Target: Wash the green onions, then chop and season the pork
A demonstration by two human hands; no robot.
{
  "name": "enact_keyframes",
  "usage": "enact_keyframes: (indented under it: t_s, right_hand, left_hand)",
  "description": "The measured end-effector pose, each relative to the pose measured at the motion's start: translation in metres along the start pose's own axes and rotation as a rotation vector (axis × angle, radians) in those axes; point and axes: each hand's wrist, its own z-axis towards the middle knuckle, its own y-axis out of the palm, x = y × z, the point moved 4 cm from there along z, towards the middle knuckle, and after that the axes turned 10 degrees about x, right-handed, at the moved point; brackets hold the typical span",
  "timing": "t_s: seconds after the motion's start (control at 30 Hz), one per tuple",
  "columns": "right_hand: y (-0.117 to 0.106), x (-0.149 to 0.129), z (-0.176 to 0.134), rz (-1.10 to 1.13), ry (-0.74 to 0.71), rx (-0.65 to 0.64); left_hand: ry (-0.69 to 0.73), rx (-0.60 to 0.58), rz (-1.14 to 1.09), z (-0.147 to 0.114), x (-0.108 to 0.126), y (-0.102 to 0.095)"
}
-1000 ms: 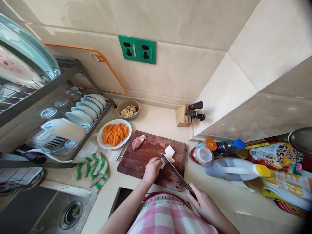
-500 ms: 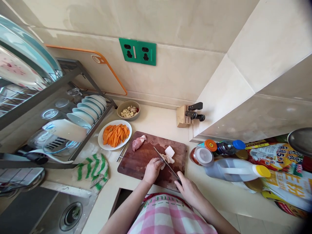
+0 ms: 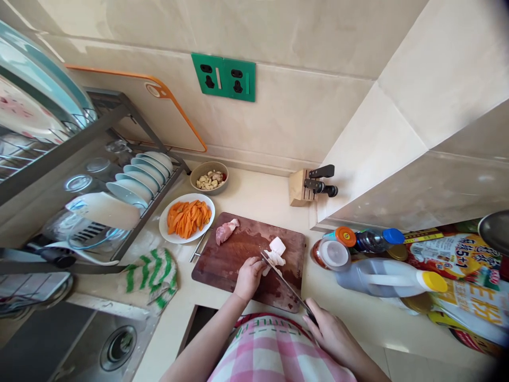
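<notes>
My right hand (image 3: 326, 324) grips the dark handle of a kitchen knife (image 3: 285, 282), whose blade slants up and left over the brown cutting board (image 3: 234, 265). My left hand (image 3: 248, 276) lies on the board with curled fingers, holding down a pale piece of meat (image 3: 265, 270) mostly hidden beneath them, close to the blade. Just beyond the knife tip are whitish meat slices (image 3: 275, 258) and a white fatty chunk (image 3: 277, 245). A pink lump of raw meat (image 3: 227, 232) sits at the board's far left corner.
Left of the board are a plate (image 3: 162, 225) of orange slices, a bowl (image 3: 222, 187) of garlic cloves, a striped cloth (image 3: 153, 278) and a dish rack (image 3: 127, 119). A knife block (image 3: 298, 188) stands behind; jars and an oil jug (image 3: 377, 277) are at right.
My right hand has drawn the knife back toward me and to the right, so its tip now lies nearer my left fingers. My left hand stays in nearly the same place.
</notes>
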Motion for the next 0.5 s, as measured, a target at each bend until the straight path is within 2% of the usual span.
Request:
enact_keyframes:
  t_s: [0.13, 0.23, 0.37, 0.5]
  right_hand:
    - [0.005, -0.027, 0.033, -0.035, -0.040, 0.076]
    - [0.008, -0.036, 0.044, -0.030, -0.066, 0.097]
    - [0.010, -0.015, 0.030, 0.011, -0.019, 0.081]
    - [0.000, 0.007, 0.008, 0.091, 0.034, 0.050]
  left_hand:
    - [0.012, 0.008, -0.005, 0.000, 0.000, 0.000]
    - [0.019, -0.004, -0.004, -0.003, 0.000, -0.001]
    - [-0.002, 0.035, -0.033, -0.010, -0.001, -0.004]
    - [-0.012, 0.054, -0.047, -0.014, -0.002, -0.004]
